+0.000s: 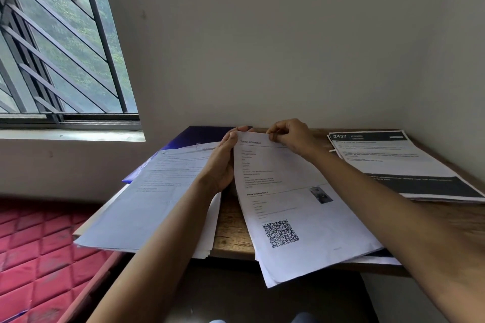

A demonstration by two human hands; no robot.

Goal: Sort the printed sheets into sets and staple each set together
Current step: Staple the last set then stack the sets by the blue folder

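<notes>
At the top edge of the QR-code sheet (301, 204), the right hand (291, 136) pinches the margin with curled fingers and thumb, and the left hand (223, 165) grips the top-left corner, thumb in front. That sheet slants across the wooden table (231, 231), between the left stack (157, 191) and the black-banded stack (393, 160) on the right.

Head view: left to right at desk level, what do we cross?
Order: red quilted mattress → left paper stack → left hand → QR-code sheet → black-header sheets. Omitted: right hand, overlapping the QR-code sheet.
</notes>
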